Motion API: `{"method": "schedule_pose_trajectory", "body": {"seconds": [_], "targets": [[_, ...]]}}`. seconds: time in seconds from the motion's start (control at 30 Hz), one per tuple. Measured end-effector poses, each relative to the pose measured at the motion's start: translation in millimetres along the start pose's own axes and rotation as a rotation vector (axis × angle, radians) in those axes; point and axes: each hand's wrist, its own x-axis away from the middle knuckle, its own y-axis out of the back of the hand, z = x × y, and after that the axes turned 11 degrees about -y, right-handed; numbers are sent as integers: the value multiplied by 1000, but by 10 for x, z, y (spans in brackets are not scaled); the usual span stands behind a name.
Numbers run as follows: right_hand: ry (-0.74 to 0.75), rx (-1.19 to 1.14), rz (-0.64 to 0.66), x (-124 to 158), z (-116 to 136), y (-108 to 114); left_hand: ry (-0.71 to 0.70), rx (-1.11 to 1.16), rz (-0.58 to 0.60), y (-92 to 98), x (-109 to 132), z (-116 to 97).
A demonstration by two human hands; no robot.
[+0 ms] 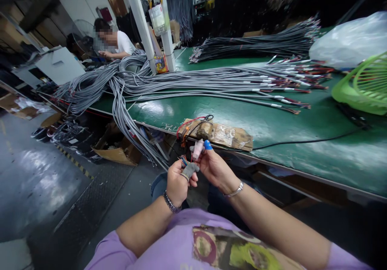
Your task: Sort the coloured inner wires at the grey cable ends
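Note:
My left hand [178, 183] is closed around a bundle of thin coloured wires [183, 161], whose ends fan out above its fingers. A grey cloth finger cover [190, 170] is on one of its fingers. Close against it, my right hand [216, 167] is closed in a pinch, with blue tape on the thumb and a pinkish-white wrap on a finger. A thin red wire shows between the two hands at the right fingertips; its exact ends are hidden. Just beyond the hands, a wooden board [236, 137] with a block and cords lies at the bench edge.
Long grey cables [181, 80] with stripped ends lie across the green bench [302, 153], some hanging over the front edge. Behind are black cables [248, 46]. A green fan guard [365, 86] and plastic bag [353, 40] stand right. Another person [121, 44] sits far left.

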Motion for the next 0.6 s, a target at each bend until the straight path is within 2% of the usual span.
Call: {"method": "schedule_pose_trajectory", "body": {"seconds": [0.17,0.3,0.4,0.47,0.6], "targets": [[-51,-37,-73,56,15,86,5,-32,16,67,56,41],[-12,85,-123,140,14,266,19,-121,64,168,71,132],[70,281,-119,256,73,386,-12,-241,143,260,65,217],[134,476,-113,352,194,420,-39,-288,150,325,47,270],[321,914,-99,506,679,369,-73,-318,122,439,-29,279]]}}
